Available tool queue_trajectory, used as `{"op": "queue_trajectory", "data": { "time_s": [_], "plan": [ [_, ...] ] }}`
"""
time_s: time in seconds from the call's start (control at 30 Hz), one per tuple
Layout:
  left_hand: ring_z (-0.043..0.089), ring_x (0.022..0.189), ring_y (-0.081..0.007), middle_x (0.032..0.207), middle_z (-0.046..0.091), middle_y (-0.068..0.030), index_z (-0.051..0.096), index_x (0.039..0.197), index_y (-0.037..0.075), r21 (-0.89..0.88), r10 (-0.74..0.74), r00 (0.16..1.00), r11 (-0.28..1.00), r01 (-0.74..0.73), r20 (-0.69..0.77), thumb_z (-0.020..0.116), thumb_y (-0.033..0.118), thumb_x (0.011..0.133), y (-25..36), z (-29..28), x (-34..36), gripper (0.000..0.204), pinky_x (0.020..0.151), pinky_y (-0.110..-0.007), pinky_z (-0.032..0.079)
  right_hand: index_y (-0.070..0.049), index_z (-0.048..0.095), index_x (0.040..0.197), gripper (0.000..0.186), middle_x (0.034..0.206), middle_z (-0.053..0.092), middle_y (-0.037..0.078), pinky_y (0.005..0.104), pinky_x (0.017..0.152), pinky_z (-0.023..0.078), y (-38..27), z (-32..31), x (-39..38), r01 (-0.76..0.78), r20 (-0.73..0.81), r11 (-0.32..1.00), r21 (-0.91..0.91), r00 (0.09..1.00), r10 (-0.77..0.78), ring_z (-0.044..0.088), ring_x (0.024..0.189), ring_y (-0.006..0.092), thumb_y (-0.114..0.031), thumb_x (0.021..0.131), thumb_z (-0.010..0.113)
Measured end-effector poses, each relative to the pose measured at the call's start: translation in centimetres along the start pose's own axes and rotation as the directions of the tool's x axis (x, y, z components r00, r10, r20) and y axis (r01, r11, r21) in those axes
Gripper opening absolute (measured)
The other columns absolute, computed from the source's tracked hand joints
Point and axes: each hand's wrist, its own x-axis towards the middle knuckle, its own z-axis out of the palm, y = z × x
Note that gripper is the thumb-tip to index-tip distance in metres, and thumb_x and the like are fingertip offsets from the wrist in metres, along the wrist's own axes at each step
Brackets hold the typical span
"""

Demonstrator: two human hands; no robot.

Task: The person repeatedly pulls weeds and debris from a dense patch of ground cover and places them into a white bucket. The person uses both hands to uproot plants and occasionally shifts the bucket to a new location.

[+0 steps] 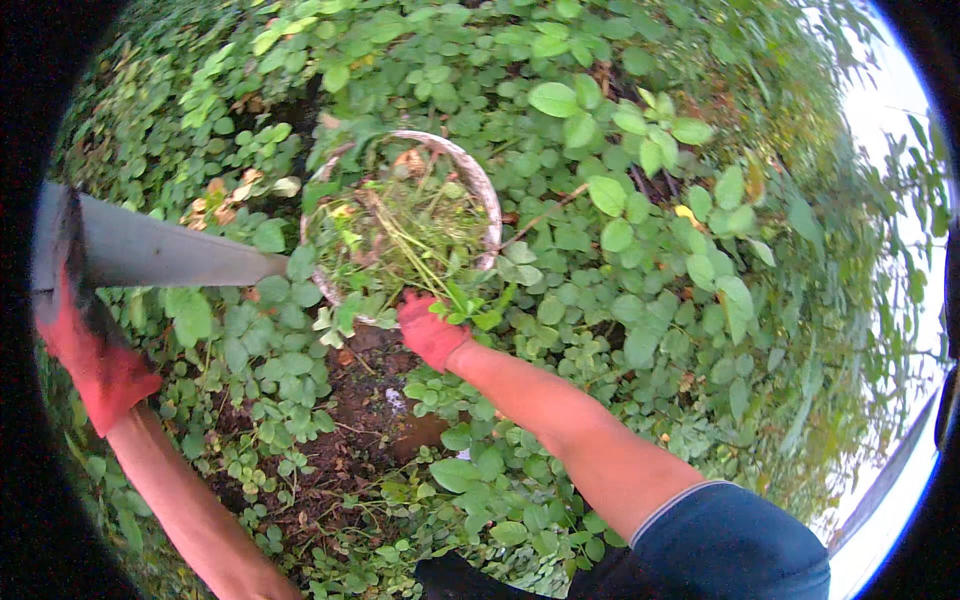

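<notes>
My right hand (430, 332), in a red glove, is at the near side of a round, whitish, dirt-stained bucket (484, 190). Its fingers curl in among the pulled weeds (415, 225) that heap up in the bucket. Leaves partly cover the fingertips, so whether they grip the rim or some stems is unclear. At the far left, my left hand (95, 350) wears a red glove with dark, soiled fingers. Those fingers wrap across a smooth grey post (170, 243), whose narrower end points toward the bucket.
Dense leafy plants (640, 330) surround the bucket on all sides. Bare brown soil (350, 420) with bits of litter shows just in front of it. A taller leafy shoot (610, 195) rises to the right, and dry brown leaves (225, 200) lie behind the post.
</notes>
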Motion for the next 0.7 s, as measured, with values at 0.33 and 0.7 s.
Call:
{"op": "queue_trajectory", "data": {
  "time_s": [0.33, 0.7],
  "plan": [
    [0.051, 0.123, -0.0185, 0.137, 0.054, -0.0101, 0.051, 0.135, -0.001, -0.034, 0.050, 0.996, 0.998, -0.048, 0.069, 0.057, 0.013, 0.092, -1.4, -0.4, 0.5, 0.046, 0.110, -0.035, 0.033, -0.001, 0.063, 0.102, 0.029, 0.112, 0.063, 0.022, 0.0457, 0.088, 0.051, 0.3, -2.4, 0.2, 0.086, 0.035, 0.994, -0.065, 0.996, -0.084, 0.062, 0.103, 0.0368, -0.022, 0.084, 0.055],
    [0.047, 0.128, -0.0200, 0.143, 0.049, -0.0112, 0.047, 0.138, -0.002, 0.193, 0.099, 0.993, 0.975, -0.110, 0.067, 0.055, 0.011, 0.092, -2.6, -3.6, -1.9, 0.048, 0.114, -0.037, 0.028, -0.004, 0.063, 0.087, 0.018, 0.091, 0.063, 0.018, 0.0445, 0.073, 0.053, -1.2, -3.4, 0.9, -0.002, -0.027, 0.991, -0.132, 1.000, -0.001, 0.065, 0.083, 0.0322, -0.021, 0.081, 0.062]
  ]
}}
